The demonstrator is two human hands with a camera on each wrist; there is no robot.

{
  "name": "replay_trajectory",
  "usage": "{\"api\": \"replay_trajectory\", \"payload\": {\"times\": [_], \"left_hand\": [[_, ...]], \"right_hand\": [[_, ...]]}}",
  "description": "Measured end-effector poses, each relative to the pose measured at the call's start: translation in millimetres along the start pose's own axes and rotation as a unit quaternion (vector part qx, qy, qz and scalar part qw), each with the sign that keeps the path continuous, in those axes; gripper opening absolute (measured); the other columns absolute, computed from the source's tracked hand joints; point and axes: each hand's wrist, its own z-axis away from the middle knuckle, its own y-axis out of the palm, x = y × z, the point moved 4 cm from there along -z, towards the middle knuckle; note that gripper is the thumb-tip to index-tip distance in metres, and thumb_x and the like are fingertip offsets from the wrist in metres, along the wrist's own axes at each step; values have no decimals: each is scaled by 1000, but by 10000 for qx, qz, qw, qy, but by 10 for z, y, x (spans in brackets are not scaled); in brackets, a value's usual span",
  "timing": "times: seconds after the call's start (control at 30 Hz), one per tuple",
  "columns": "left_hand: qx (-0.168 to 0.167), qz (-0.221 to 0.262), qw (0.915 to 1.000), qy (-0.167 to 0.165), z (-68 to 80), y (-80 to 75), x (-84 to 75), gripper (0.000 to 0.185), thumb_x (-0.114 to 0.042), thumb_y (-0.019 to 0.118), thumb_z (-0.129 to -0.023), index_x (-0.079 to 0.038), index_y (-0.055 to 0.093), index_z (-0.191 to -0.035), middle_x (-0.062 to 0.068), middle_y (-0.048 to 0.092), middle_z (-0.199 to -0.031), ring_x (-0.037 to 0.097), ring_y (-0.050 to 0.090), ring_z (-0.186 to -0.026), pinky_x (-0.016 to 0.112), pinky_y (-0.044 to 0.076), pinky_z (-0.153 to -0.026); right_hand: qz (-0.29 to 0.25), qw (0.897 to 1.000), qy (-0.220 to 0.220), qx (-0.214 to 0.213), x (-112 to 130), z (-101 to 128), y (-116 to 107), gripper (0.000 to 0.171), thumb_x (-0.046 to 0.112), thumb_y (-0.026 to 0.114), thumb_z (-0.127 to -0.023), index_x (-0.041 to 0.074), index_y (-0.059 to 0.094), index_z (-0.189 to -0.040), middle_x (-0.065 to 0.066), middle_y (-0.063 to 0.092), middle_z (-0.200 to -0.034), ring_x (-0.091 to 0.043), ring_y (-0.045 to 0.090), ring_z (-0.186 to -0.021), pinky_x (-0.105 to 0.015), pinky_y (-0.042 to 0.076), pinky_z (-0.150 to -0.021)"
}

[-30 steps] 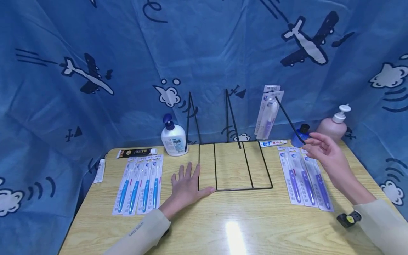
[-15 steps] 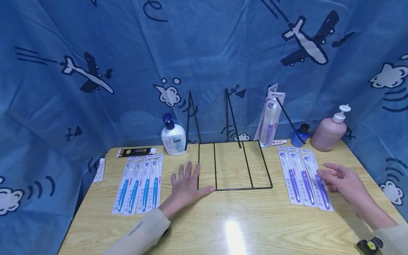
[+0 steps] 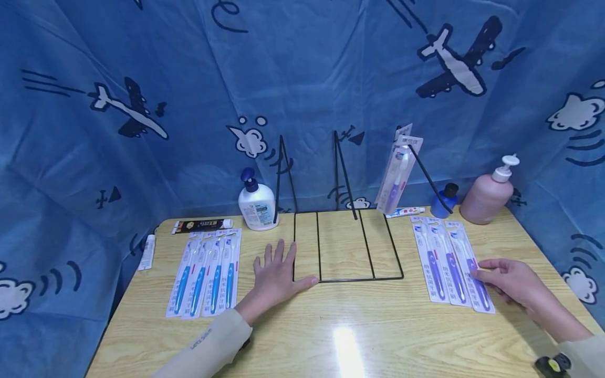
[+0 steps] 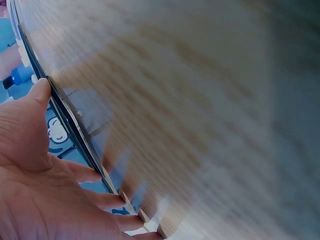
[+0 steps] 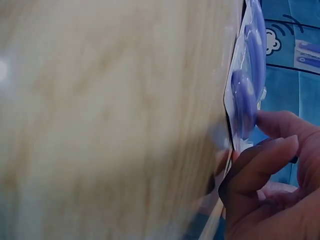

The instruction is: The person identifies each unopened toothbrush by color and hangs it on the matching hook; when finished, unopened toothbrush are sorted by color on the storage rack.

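Observation:
My right hand (image 3: 512, 281) is at the rightmost of three packaged purple toothbrushes (image 3: 470, 262) lying flat on the table. In the right wrist view, its thumb (image 5: 277, 122) meets the purple handle, while the curled fingers lie at the pack's side edge. The left hand (image 3: 276, 270) rests with spread fingers at the left side of a black wire rack (image 3: 320, 247); its thumb reaches the front wire of the base. On the rack's right prong hang purple toothbrush packs (image 3: 399, 173), one behind another.
Several blue toothbrush packs (image 3: 203, 275) lie left of the left hand. Behind them are a black toothpaste box (image 3: 200, 226) and a white pump bottle (image 3: 258, 207). A blue bottle (image 3: 444, 202) and a pink pump bottle (image 3: 488, 197) stand at the back right, beside a small toothpaste tube (image 3: 406, 212).
My right hand has left the rack's right prong and come down to the rightmost purple toothbrush pack. The hanging packs have swung slightly. The left hand stays in place.

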Motion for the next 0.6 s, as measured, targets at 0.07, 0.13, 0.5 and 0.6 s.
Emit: {"api": "replay_trajectory", "payload": {"times": [0.07, 0.13, 0.5, 0.6], "left_hand": [[3, 18, 10000, 8, 0, -1, -2, 110, -76, 70, -93, -7, 35, -171, 27, 21, -176, 56, 14, -160, 82, 15, -118], [4, 23, 10000, 18, 2, -3, -3, 110, -76, 70, -93, -7, 35, -171, 28, 21, -176, 57, 14, -160, 82, 15, -118], [-31, -13, 10000, 61, 9, -14, -7, 110, -76, 70, -93, -7, 34, -171, 28, 22, -176, 57, 15, -160, 83, 17, -117], [-18, -6, 10000, 50, 7, -14, -3, 110, -76, 70, -93, -7, 34, -172, 28, 21, -176, 57, 14, -160, 83, 16, -117]], "right_hand": [[152, 9998, 92, -36, -19, 10, -17, 74, 39, 76, -101, -19, 53, -140, -1, 61, -89, -18, 53, -70, -33, 45, -58], [315, 9993, 159, -97, -35, 28, -40, 72, 41, 77, -100, -19, 56, -137, -5, 64, -95, -21, 55, -76, -33, 46, -61], [1066, 9924, -44, -613, -63, 195, -87, 66, 30, 77, -100, -24, 54, -130, -36, 65, -113, -36, 64, -95, -37, 49, -73], [899, 9948, -82, -473, -105, 221, -123, 67, 31, 76, -101, -23, 51, -131, -28, 68, -108, -27, 64, -90, -32, 50, -69]]}}
